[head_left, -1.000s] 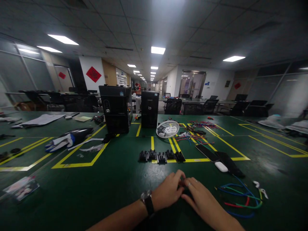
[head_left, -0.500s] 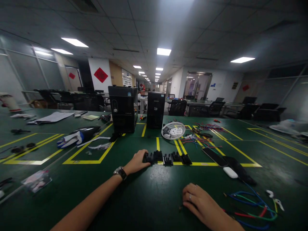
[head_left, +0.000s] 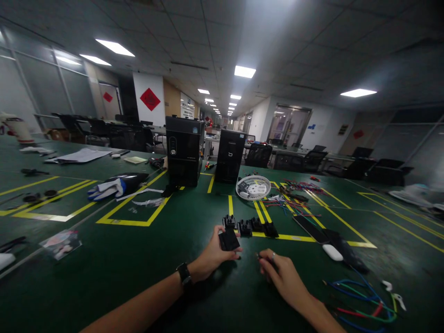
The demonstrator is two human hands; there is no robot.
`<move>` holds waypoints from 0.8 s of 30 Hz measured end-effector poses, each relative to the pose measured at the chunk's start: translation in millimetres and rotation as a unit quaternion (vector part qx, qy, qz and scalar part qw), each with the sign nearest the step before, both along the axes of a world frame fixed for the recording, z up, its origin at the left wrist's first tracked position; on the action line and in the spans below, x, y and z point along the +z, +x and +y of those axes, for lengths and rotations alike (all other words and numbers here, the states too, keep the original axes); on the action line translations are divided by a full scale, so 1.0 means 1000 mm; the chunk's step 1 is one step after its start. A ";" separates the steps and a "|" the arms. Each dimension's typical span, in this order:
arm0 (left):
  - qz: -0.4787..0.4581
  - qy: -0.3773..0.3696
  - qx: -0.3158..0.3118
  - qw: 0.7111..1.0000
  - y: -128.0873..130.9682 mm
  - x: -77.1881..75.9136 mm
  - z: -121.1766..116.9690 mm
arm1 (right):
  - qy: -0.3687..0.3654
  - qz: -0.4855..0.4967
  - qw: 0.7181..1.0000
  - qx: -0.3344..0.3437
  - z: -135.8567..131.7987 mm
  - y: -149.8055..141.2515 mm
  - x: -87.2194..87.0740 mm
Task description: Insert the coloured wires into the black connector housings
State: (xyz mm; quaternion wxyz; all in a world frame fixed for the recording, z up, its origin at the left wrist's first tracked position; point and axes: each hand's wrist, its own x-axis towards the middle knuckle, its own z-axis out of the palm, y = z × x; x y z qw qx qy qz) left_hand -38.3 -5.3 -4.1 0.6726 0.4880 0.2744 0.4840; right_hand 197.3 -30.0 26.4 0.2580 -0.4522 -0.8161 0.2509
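Observation:
My left hand point(head_left: 213, 252), with a watch at the wrist, grips a small black plastic block point(head_left: 228, 240) between thumb and fingers, its flat side towards me. Just beyond it, a row of similar black plastic parts with upright prongs point(head_left: 244, 227) stands on the green table. To the right, my right hand point(head_left: 279, 268) is closed in a pinch, a ring on one finger. A tiny dark piece shows at its fingertips, too small to name. The two hands are apart, with a short gap between them.
Two black computer towers point(head_left: 184, 150) stand behind the parts. A white round basket point(head_left: 253, 188) sits right of them, near loose coloured wires point(head_left: 291, 203). A phone point(head_left: 310, 229), a white case point(head_left: 332, 252) and wire leads point(head_left: 364, 291) lie right; a glove point(head_left: 109, 188) lies left.
My left hand has lifted a black block from the row's left end and brought it nearer. My right hand has risen from the table towards it, fingers pinched. The view has tilted slightly.

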 end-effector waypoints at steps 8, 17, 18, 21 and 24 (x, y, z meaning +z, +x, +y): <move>-0.027 -0.038 -0.019 0.999 -0.010 -0.001 -0.013 | -0.048 0.188 0.979 -0.062 0.024 -0.061 -0.012; -0.096 -0.072 -0.013 0.993 0.003 -0.006 -0.021 | -0.013 0.156 0.985 -0.076 0.005 -0.059 -0.014; -0.099 -0.076 -0.015 0.992 0.003 -0.006 -0.021 | -0.008 0.151 0.986 -0.075 0.004 -0.059 -0.014; -0.109 -0.089 -0.014 0.990 0.003 -0.007 -0.019 | 0.010 0.130 0.989 -0.072 -0.001 -0.060 -0.015; -0.127 -0.097 -0.021 0.987 0.003 -0.009 -0.017 | 0.017 0.124 0.990 -0.060 -0.004 -0.059 -0.015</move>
